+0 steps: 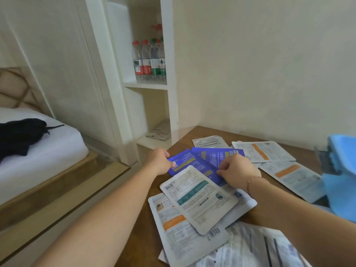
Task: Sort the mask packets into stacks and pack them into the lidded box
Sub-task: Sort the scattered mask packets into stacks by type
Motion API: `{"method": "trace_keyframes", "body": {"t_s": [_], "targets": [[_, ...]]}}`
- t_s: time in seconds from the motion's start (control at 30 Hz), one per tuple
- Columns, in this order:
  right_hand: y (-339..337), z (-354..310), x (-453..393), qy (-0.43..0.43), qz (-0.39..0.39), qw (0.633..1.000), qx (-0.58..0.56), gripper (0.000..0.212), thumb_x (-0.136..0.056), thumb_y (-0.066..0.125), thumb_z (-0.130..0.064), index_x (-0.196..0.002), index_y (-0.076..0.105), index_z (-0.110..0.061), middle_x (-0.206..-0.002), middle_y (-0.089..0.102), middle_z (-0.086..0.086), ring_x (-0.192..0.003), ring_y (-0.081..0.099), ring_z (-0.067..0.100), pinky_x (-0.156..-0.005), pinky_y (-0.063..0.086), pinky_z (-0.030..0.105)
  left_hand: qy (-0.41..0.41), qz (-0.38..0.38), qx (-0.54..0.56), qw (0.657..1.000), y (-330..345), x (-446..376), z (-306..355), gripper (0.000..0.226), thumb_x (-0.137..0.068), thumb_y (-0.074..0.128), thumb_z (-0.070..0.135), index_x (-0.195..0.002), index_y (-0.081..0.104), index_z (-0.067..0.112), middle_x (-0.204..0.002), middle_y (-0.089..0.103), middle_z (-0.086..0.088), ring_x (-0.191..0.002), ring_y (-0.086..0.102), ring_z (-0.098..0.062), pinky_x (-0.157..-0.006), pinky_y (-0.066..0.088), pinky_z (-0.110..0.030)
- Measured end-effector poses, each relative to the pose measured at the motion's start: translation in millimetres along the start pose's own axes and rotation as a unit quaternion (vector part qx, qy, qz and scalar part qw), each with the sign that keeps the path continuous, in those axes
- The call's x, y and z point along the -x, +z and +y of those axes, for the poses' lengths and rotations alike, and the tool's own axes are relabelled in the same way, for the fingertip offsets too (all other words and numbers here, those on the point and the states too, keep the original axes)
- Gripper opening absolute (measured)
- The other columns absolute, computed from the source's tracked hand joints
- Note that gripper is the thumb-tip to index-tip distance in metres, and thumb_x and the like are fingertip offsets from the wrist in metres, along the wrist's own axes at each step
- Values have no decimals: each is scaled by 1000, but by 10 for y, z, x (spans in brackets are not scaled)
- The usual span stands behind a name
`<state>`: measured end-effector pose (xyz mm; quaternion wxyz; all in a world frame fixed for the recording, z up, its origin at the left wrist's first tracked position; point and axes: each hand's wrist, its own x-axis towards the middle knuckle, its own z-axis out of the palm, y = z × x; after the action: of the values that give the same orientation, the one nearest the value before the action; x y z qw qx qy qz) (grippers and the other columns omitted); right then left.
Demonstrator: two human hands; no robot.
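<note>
Hands pinch glossy blue mask packets (194,162) on wooden table (185,143): left hand (159,160) at nine o'clock, right hand (237,170) at three; print unreadable.

The blue box (342,164) is cut off at the right edge, packet print too blurred to read

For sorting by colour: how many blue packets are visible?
2. One blue packet is gripped by the left hand; the other lies under the right hand. More may be hidden.
</note>
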<state>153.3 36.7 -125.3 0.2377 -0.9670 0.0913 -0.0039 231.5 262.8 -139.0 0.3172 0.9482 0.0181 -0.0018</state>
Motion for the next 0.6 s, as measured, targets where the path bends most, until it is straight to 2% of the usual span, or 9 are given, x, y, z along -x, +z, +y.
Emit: {"method": "trace_keyframes", "body": {"t_s": [0.1, 0.17, 0.3, 0.4, 0.43, 0.5, 0.57, 0.6], "targets": [[-119, 156, 56, 27, 4, 1000, -13, 9, -89, 62, -29, -85, 68, -24, -87, 67, -3, -78, 62, 12, -68, 55, 28, 15, -10, 28, 999, 107, 3, 166, 21, -86, 75, 16, -106, 72, 13, -110, 68, -8, -88, 59, -17, -73, 47, -28], [-229, 308, 155, 47, 16, 998, -27, 8, -90, 62, -30, -87, 66, -24, -88, 66, -4, -78, 61, 9, -64, 53, 26, 32, -8, 38, 999, 220, 26, 336, 10, -85, 75, 15, -94, 73, 18, -103, 69, -5, -82, 57, -15, -70, 45, -27], [-359, 529, 372, 77, 38, 995, -54, 6, -88, 65, -29, -87, 66, -24, -86, 65, -6, -75, 59, 6, -59, 52, 24, 72, 6, 33, 997, 401, 82, 671, 14, -81, 77, 19, -78, 69, 29, -93, 71, 4, -80, 62, -13, -64, 45, -24], [-477, 469, 492, 69, 91, 990, -78, 5, -89, 64, -29, -88, 67, -25, -83, 64, -6, -76, 60, 11, -63, 52, 26, 78, 69, 61, 993, 297, 106, 856, 17, -80, 76, 23, -70, 65, 33, -90, 73, 7, -85, 68, -16, -75, 53, -27], [-520, 437, 509, 62, 124, 988, -67, 5, -89, 63, -28, -87, 66, -26, -81, 63, -5, -75, 60, 13, -64, 50, 27, 85, 90, 94, 988, 214, 137, 907, 21, -82, 75, 22, -69, 63, 33, -90, 73, 6, -80, 69, -16, -75, 54, -28], [-563, 379, 520, 45, 189, 978, -75, 7, -89, 59, -26, -88, 66, -25, -79, 62, -5, -71, 59, 17, -63, 46, 26, 116, 111, 235, 959, 34, 315, 988, 25, -87, 70, 11, -71, 62, 29, -88, 73, -1, -60, 68, -14, -65, 53, -27], [-550, 329, 535, 41, 203, 948, -240, 18, -95, 53, -30, -95, 65, -17, -78, 69, 0, -62, 63, 19, -54, 48, 25, 173, 118, 350, 913, -109, 687, 963, 25, -87, 68, 1, -75, 66, 23, -81, 73, -1, -58, 67, -6, -62, 52, -23], [-540, 302, 544, 65, 174, 912, -366, 28, -98, 48, -37, -99, 63, -13, -81, 72, 4, -62, 66, 21, -46, 48, 24, 205, 114, 356, 904, -156, 927, 911, 24, -84, 70, -2, -77, 68, 21, -82, 74, 2, -65, 69, -3, -67, 53, -20]]}}
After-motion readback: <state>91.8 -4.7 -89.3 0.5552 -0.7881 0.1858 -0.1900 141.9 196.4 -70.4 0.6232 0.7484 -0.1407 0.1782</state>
